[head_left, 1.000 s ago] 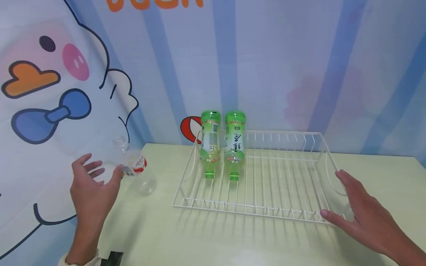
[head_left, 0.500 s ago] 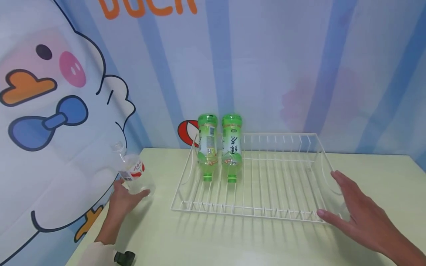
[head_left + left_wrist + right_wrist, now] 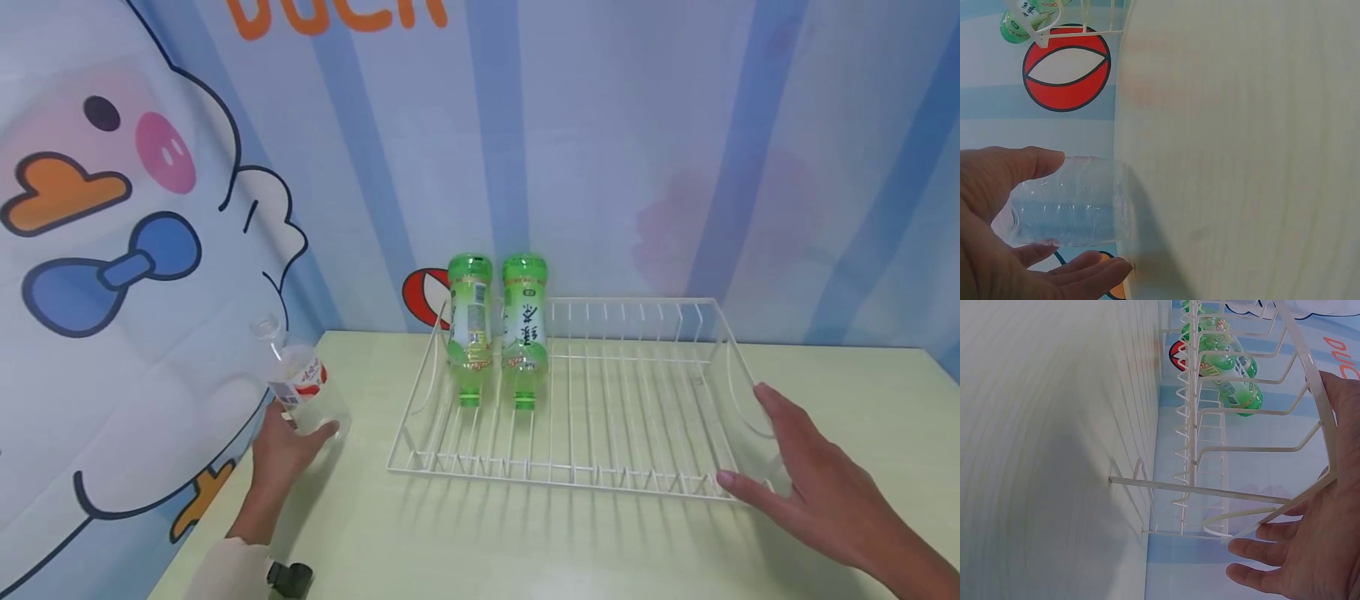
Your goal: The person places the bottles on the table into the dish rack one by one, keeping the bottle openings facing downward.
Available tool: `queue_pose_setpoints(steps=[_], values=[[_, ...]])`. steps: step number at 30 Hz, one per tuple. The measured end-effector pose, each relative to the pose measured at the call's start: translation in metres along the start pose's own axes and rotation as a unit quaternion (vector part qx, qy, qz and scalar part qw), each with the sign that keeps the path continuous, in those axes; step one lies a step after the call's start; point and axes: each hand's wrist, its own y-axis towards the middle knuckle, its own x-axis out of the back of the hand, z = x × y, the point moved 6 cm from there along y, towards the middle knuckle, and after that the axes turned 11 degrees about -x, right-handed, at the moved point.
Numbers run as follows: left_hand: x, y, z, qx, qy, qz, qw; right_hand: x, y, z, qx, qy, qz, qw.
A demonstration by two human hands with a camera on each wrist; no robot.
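In the head view, my left hand (image 3: 279, 450) is around the lower part of a clear plastic bottle (image 3: 306, 382) with a red and white label. The bottle stands upright on the table, left of the white wire dish rack (image 3: 577, 482). From the left wrist, my thumb presses one side of the bottle (image 3: 1079, 209) and my index finger meets the other, while the remaining fingers extend loosely. My right hand (image 3: 828, 487) rests against the rack's right end, thumb at the front corner and fingers extended along the side. Nothing is gripped in it.
Two green-tea bottles, a left one (image 3: 469, 325) and a right one (image 3: 525, 325), lean neck-down in the rack's left part. A pale table (image 3: 480, 550) carries everything. Behind it hangs a blue striped backdrop (image 3: 600, 167) with a cartoon duck.
My left hand has come down and right from beside the bottle's upper part to grip its lower body. My right hand has stayed at the rack; the green-tea bottles have not moved.
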Motion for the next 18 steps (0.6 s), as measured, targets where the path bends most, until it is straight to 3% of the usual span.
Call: queue_pose_setpoints(steps=[11, 18], values=[[-0.0008, 0.0017, -0.005, 0.015, -0.001, -0.001, 0.9999, -0.0003, -0.0015, -0.0012, 0.006, 0.008, -0.003, 1.0], [0.0017, -0.0013, -0.0085, 0.006, -0.002, -0.006, 1.0, 0.0033, -0.0016, -0.0006, 0.023, 0.009, -0.019, 1.0]])
